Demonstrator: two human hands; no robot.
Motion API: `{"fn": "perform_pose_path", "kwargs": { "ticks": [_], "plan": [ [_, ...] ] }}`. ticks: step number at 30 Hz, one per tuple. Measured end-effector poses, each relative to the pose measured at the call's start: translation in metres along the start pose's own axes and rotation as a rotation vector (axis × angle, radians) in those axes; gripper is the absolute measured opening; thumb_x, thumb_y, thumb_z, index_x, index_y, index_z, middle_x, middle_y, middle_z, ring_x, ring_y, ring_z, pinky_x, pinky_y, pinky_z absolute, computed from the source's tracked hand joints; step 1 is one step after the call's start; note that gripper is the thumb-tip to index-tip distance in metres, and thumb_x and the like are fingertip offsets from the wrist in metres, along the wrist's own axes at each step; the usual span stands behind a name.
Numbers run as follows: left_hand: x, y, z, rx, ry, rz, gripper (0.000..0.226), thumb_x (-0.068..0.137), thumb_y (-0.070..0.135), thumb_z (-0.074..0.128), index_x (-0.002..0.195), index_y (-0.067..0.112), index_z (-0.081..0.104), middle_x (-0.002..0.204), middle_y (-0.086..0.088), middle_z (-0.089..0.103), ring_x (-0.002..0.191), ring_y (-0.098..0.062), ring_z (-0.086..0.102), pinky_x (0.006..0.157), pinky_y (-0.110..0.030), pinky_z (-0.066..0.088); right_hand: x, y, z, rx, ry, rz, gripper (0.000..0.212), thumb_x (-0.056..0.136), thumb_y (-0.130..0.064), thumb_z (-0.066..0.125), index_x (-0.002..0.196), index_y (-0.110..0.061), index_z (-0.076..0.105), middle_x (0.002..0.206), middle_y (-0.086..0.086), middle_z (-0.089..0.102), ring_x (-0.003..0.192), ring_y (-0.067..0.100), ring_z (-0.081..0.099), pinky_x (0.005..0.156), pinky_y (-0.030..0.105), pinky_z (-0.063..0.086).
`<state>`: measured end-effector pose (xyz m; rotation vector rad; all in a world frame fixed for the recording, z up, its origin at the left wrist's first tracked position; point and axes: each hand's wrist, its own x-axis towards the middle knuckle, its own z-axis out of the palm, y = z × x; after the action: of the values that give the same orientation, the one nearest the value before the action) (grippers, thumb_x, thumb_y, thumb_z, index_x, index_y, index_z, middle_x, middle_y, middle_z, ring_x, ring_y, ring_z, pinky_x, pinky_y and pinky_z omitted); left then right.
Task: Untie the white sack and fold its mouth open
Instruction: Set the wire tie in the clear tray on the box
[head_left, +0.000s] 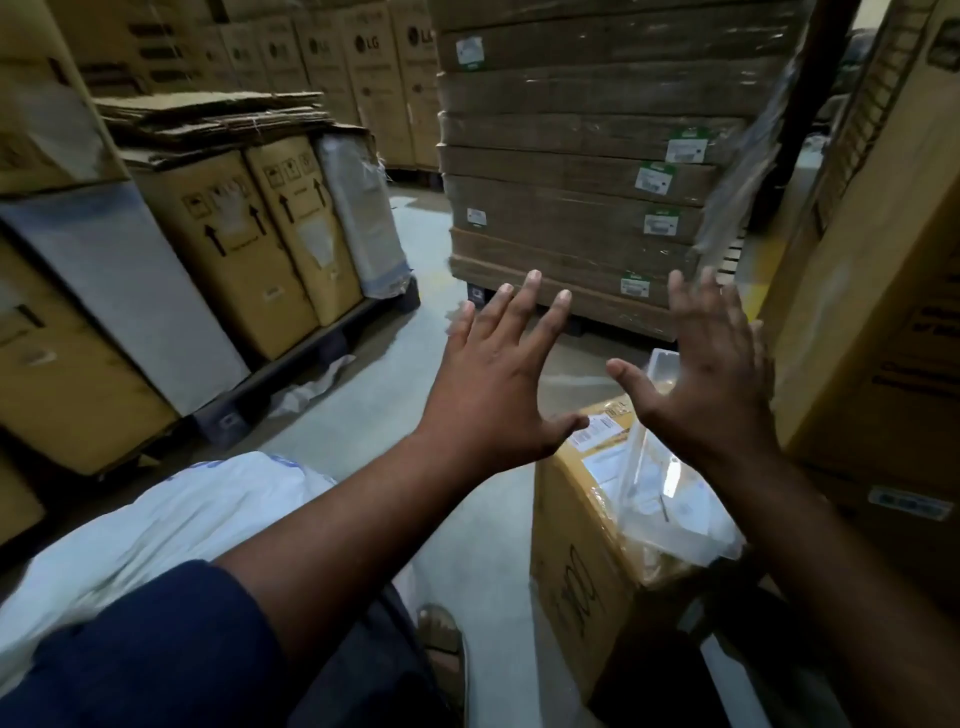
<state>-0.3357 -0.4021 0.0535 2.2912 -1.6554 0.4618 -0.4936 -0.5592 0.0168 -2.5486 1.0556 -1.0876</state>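
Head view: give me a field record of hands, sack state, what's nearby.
left hand: open, fingers spread, holds nothing
right hand: open, fingers spread, holds nothing
white plastic sack: lies lower left, below the left forearm; neither hand touches it
sack mouth and tie: not visible
brown cardboard box: below right hand, clear plastic sheet on top
task progress: not visibly begun

White across the sack (171, 519), with blue print along its upper edge. Navy on the sleeve (156, 649). Tan on the pallet boxes (228, 249), stamped with black arrows. Darker brown on the stacked cartons (561, 156), dotted with green-and-white labels (654, 176). Pale grey over the floor (363, 415). Mustard on the near box (571, 561), patched with white stickers.
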Motion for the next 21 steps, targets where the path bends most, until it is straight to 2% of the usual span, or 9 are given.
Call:
{"fn": "perform_pose_path", "kwargs": {
  "ticks": [8,14,17,21],
  "plan": [
    [-0.055,-0.095,-0.069,0.104,0.101,-0.201,0.114,0.081,0.078,0.062,0.166,0.036,-0.002,0.176,0.002,-0.011,0.162,-0.025,-0.004,0.130,-0.051,0.001,0.030,-0.144,0.031,0.128,-0.055,-0.299,0.095,0.092,-0.068,0.055,0.166,-0.034,0.006,0.176,0.000,-0.002,0.162,0.021,-0.007,0.129,0.053,-0.002],
    [-0.162,-0.188,-0.135,0.288,0.164,-0.406,0.114,0.079,0.080,0.061,0.167,0.033,0.005,0.176,-0.001,-0.001,0.161,-0.030,0.007,0.128,-0.054,0.007,0.014,-0.279,0.062,0.242,-0.130,-0.562,0.094,0.090,-0.067,0.054,0.166,-0.033,0.009,0.176,0.003,0.000,0.162,0.024,-0.004,0.128,0.056,0.001],
    [-0.219,-0.220,-0.161,0.358,0.176,-0.507,0.112,0.077,0.082,0.053,0.167,0.031,0.011,0.176,-0.003,0.003,0.161,-0.031,0.011,0.127,-0.057,0.013,-0.007,-0.339,0.079,0.278,-0.162,-0.659,0.094,0.091,-0.067,0.054,0.166,-0.032,0.009,0.176,0.003,0.000,0.162,0.025,-0.004,0.128,0.059,0.005],
    [-0.282,-0.250,-0.180,0.395,0.188,-0.655,0.115,0.076,0.078,0.064,0.167,0.032,0.010,0.176,-0.002,0.002,0.161,-0.031,0.010,0.127,-0.058,0.012,-0.039,-0.408,0.097,0.346,-0.201,-0.776,0.093,0.091,-0.066,0.053,0.166,-0.031,0.012,0.176,0.004,0.003,0.162,0.025,-0.002,0.127,0.060,0.007]
  ]
}}
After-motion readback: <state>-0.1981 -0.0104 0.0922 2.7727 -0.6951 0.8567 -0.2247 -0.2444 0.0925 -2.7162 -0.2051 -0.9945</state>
